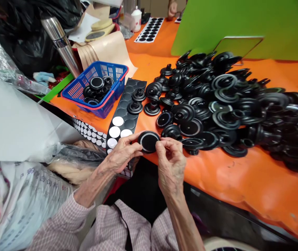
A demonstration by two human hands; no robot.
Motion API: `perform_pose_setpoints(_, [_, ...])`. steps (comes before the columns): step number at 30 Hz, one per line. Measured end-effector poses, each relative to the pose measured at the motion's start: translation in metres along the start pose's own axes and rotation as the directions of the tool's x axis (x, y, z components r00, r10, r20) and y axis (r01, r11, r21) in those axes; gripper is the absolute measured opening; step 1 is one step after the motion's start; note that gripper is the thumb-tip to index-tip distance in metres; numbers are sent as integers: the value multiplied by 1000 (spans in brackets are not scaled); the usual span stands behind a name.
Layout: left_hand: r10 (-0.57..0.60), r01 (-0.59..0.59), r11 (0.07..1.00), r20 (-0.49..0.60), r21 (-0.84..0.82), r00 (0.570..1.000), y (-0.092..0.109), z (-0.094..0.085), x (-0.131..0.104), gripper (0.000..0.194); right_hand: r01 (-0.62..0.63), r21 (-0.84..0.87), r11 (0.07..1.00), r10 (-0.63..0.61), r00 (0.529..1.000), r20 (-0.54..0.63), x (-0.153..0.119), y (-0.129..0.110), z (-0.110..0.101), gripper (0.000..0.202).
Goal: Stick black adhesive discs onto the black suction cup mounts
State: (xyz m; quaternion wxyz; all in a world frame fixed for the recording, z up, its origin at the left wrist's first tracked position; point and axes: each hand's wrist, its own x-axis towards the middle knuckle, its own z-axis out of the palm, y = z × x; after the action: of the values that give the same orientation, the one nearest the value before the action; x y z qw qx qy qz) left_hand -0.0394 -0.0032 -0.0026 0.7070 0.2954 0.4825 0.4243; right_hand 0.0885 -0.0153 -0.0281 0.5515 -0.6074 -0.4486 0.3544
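My left hand (124,153) grips a black round plastic part (149,142) by its left edge, thumb in front. Its flat face, tilted toward me, shows a dark disc inside a pale ring. At the right rim is my right hand (172,158), thumb and fingertips pinched together on the edge and the other fingers curled. Just beyond my left hand lies a black sticker sheet (130,94) of round pieces, with several white circles bared at its near end. Several like parts (135,107) stand on and beside the sheet.
A large pile of black parts (206,104) covers the orange table (243,184) to the right. A blue basket (104,104) holds more. Behind are a steel flask (60,45), a green board (243,24), another sticker sheet (149,30) and another person's hand (172,8).
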Motion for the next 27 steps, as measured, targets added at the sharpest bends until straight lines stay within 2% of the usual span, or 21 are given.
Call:
perform_pose_setpoints(6, [32,-31,998,19,-54,999,-4,-3,3,37,103,-108,989,-106,994,-17,-2,4,6,15])
perform_pose_setpoints(11, [52,-56,997,-65,-62,997,-8,-4,3,38,213,-171,962,-215,977,10,-5,8,10,12])
perform_pose_setpoints(15, [68,-78,994,-118,-81,991,-8,-4,0,36,309,-286,907,-309,950,47,-7,10,14,13])
perform_pose_setpoints(19, [68,-83,991,-141,-103,988,-6,-6,-3,37,362,-352,863,-362,930,71,-8,10,20,16])
perform_pose_setpoints(21, [75,-91,990,-145,-107,987,-4,-7,-5,37,339,-323,884,-343,938,45,-9,9,21,12])
perform_pose_setpoints(23, [87,-103,988,-137,-116,987,-1,-9,-9,37,244,-243,939,-247,969,15,-9,7,20,19])
perform_pose_setpoints(25, [94,-110,987,-131,-121,987,2,-11,-13,38,84,-114,990,-72,992,105,-7,4,17,29])
perform_pose_setpoints(27, [108,-120,989,-131,-82,985,7,-15,-14,42,-72,-5,997,71,958,280,0,-1,18,33])
